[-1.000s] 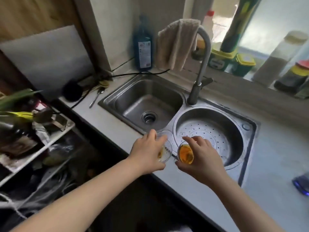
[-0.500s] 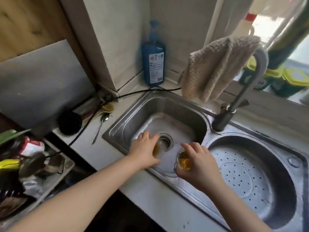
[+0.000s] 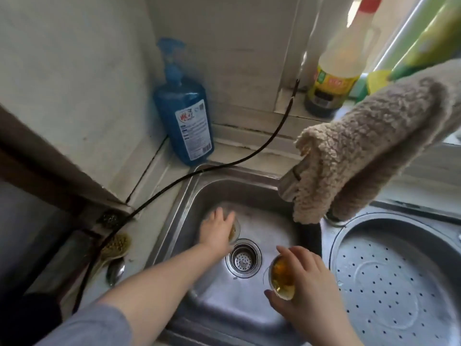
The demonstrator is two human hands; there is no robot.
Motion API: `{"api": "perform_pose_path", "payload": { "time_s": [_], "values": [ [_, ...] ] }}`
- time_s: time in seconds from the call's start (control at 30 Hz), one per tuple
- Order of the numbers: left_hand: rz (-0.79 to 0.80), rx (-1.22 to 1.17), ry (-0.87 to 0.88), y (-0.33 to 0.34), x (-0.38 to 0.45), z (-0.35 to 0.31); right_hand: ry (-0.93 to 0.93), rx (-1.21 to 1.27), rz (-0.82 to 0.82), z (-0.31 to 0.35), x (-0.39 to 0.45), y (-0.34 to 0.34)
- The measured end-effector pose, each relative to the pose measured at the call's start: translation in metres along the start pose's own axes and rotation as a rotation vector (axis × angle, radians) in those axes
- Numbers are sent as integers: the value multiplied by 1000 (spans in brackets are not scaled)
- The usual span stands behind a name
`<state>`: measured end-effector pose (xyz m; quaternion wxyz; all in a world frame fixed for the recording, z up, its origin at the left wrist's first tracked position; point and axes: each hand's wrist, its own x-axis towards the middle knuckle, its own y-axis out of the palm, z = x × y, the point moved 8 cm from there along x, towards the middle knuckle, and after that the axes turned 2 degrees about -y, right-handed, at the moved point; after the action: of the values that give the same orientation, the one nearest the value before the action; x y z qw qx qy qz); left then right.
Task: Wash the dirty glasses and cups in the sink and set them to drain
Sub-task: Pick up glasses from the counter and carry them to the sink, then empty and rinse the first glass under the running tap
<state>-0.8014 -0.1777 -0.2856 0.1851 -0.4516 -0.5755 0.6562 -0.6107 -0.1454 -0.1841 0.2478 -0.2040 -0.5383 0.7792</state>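
Between my hands sits the drain; my left hand grips a glass low in the sink, my right hand grasps a cup of amber liquid.

- Single view only: camera on my head, pitched steeply forward and down over the sink.
- Close range; basin fills frame centre, drain just below centre.
- Wide-angle bowing at edges.
- My forearms enter from 6–7 o'clock.
- Wall corner at 12, draining basin at 4.
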Motion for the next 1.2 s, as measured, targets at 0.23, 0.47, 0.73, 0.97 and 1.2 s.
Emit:
{"api": "perform_pose_path", "payload": {
  "time_s": [0.23, 0.47, 0.73, 0.97, 1.2],
  "values": [
    [48, 92, 44, 35, 49, 4, 100, 0, -9, -12, 18, 24],
    [143, 204, 87, 37, 44, -8, 115, -7, -53, -16, 22, 16],
    [141, -724, 484, -15, -84, -68, 126, -5, -109, -9, 16, -28],
    [-81, -1123, 204, -44, -117, -97, 71, 190, -86, 2, 7, -46],
    [-304, -1319, 50, -42, -128, -97, 233, 601, -130, -131, 14, -109]
  ]
}}
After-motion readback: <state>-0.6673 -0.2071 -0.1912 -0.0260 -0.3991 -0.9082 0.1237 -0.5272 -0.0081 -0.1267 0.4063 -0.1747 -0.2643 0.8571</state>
